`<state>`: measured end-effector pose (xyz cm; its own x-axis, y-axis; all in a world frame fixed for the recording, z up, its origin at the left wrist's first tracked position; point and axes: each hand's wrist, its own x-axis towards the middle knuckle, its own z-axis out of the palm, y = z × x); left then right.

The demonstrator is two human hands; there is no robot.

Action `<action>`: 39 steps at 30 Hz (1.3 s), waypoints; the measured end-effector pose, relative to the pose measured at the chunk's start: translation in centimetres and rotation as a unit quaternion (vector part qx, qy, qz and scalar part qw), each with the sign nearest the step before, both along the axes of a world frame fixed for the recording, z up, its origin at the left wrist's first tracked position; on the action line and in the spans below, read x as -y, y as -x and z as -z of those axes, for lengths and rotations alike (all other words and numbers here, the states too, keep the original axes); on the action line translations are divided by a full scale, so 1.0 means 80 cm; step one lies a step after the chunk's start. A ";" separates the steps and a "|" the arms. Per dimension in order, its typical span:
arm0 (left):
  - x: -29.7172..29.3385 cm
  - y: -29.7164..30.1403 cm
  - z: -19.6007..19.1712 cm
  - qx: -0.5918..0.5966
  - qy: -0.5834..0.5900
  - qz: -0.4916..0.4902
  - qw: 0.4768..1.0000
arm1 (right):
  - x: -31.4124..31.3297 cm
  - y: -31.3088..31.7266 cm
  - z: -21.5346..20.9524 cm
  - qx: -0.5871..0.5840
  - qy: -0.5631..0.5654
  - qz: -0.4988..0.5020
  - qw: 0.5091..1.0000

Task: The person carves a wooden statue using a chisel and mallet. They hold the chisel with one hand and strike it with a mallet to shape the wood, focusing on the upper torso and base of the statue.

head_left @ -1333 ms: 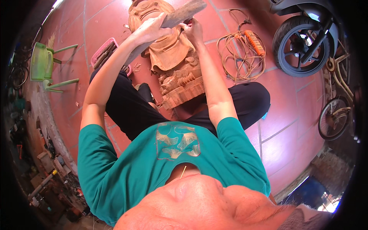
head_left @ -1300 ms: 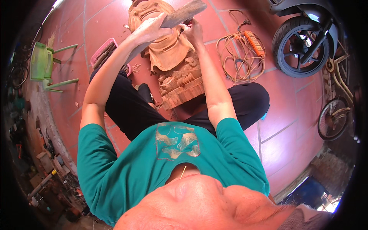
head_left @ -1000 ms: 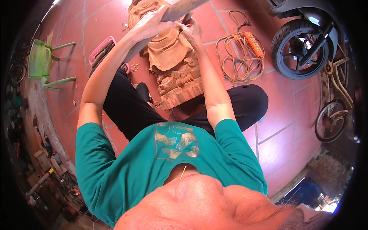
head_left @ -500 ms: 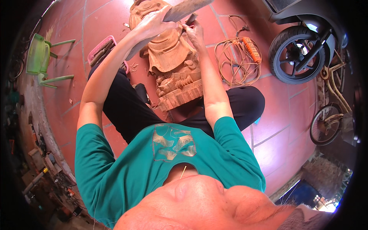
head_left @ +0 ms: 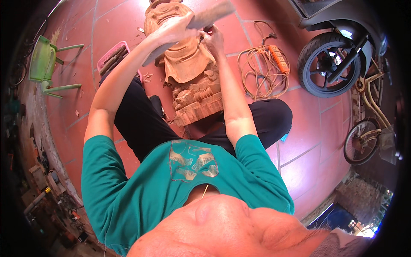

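A carved wooden statue [head_left: 186, 66] lies on the floor between my bent legs, its wide stepped base towards me. My left hand [head_left: 174, 31] is closed round a long flat wooden bat [head_left: 214, 15], slanting over the statue's upper part and blurred at its far end. Close by, my right hand [head_left: 212, 39] is closed at the statue's right side on a slim dark tool [head_left: 208, 30]. Most of that tool is hidden by the fingers and the bat, so its kind does not show.
A pink basket [head_left: 102, 60] of long tools stands left of the statue, near wood chips. Farther left is a green plastic chair [head_left: 43, 60]. On the right lie an orange power strip [head_left: 279, 59] with coiled cord, a motorbike wheel [head_left: 329, 64] and a bicycle [head_left: 364, 139].
The bat has come down against the top of the dark tool, which stood out above my right hand before. My right hand has shifted slightly left.
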<state>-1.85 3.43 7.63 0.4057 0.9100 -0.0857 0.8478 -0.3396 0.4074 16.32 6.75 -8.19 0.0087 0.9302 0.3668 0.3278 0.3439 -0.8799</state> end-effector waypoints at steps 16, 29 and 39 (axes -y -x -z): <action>0.008 0.012 0.001 0.099 -0.064 -0.014 0.993 | -0.019 -0.012 0.014 -0.114 0.071 -0.002 0.991; 0.010 -0.011 -0.011 0.163 -0.101 -0.033 0.981 | -0.023 -0.010 0.006 -0.018 0.091 0.002 0.996; -0.008 0.012 0.035 0.090 -0.072 -0.003 0.993 | -0.022 -0.026 0.027 -0.147 0.111 0.016 0.983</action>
<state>-2.81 4.08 4.83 0.3978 0.9098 0.1185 0.7677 -0.4007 0.5000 18.39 8.52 -10.37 0.1139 0.9846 0.1323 0.0560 0.1266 -0.9904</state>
